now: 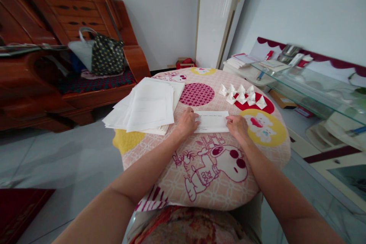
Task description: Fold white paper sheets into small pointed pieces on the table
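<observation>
A folded sheet of white paper with lines of print lies flat on the cloth-covered round table. My left hand grips its left edge, fingers bent around the side. At the opposite end, my right hand pinches the right edge with thumb and fingers. To the left of my left hand is a loose stack of white paper sheets. Beyond my right hand, several small folded paper pieces with pointed tips stand in two rows.
A wooden bench with a dark patterned bag on it stands at the left. On the right is a glass-topped cabinet holding papers and small items. A tall white air conditioner stands behind the table.
</observation>
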Tool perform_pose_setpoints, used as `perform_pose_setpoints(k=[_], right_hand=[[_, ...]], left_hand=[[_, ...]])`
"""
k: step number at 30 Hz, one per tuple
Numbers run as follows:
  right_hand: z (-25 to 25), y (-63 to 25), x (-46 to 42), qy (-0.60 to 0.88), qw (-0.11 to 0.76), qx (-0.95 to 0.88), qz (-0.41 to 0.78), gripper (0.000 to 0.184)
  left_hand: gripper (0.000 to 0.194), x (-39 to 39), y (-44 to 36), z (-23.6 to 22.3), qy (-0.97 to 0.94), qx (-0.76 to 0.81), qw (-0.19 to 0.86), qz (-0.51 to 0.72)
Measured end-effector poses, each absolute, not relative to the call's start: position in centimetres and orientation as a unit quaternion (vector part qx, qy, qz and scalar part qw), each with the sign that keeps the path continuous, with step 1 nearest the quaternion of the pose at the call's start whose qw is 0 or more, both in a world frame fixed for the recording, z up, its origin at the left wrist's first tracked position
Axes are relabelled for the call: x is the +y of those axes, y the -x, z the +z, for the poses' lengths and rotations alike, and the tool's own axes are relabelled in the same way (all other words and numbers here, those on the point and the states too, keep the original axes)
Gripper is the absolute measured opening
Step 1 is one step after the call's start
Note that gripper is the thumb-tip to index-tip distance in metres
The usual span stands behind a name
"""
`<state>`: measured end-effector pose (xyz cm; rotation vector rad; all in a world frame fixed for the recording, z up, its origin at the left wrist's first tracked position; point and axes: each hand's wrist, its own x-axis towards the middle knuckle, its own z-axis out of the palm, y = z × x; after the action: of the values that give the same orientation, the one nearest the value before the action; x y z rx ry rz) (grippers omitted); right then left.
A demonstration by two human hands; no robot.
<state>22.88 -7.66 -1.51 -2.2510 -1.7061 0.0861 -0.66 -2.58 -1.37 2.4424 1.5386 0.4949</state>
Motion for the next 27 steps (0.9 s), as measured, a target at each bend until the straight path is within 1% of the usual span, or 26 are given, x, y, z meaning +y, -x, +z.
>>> perform_pose_setpoints(k=[2, 3, 6, 8, 10, 14, 19, 23, 25, 27], right_hand=[[-1.4, -22.9, -7.6, 0.786, 0.153, -0.599, 0.028, 0.037], [-1.4, -22.8, -7.6, 0.786, 0.15, -0.599, 0.027, 0.037], [-1.3, -22.8, -7.5, 0.792, 0.144, -0.593, 0.029, 0.036], [-1.2, -22.8, -7.5, 0.793, 0.143, -0.591, 0.033, 0.036], [-1.2, -22.7, -7.4, 0.791, 0.143, -0.593, 0.035, 0.036], [-0.9, -22.7, -7.6, 0.798, 0.135, -0.587, 0.026, 0.035], [-0.6, -23.2, -8.1, 0.792, 0.12, -0.598, 0.018, 0.031], [0.3, -23.9, -8.7, 0.79, 0.097, -0.605, 0.021, 0.029], [1.3, -23.7, -9.0, 0.792, 0.079, -0.605, -0.01, 0.027], [2.3, -23.0, -9.2, 0.782, 0.089, -0.614, -0.064, 0.027]], left_hand=[[0.022, -2.4, 0.6, -1.7, -0.85, 0.488, 0.082, 0.181], [0.025, -2.3, 0.5, -2.0, -0.859, 0.471, 0.082, 0.186], [0.049, -1.8, 0.4, -2.5, -0.889, 0.405, 0.126, 0.172], [0.057, -1.5, 0.3, -2.6, -0.907, 0.366, 0.158, 0.138], [0.058, -1.5, 0.2, -2.2, -0.915, 0.348, 0.173, 0.11], [0.046, -2.0, -0.1, -1.0, -0.915, 0.349, 0.186, 0.084], [0.061, -3.2, -0.9, -0.7, -0.913, 0.36, 0.177, 0.07], [0.063, -3.4, -1.3, -1.4, -0.92, 0.353, 0.157, 0.069], [0.062, -3.3, -1.3, -1.6, -0.921, 0.351, 0.152, 0.069], [0.063, -3.2, -1.3, -1.7, -0.922, 0.351, 0.15, 0.065]])
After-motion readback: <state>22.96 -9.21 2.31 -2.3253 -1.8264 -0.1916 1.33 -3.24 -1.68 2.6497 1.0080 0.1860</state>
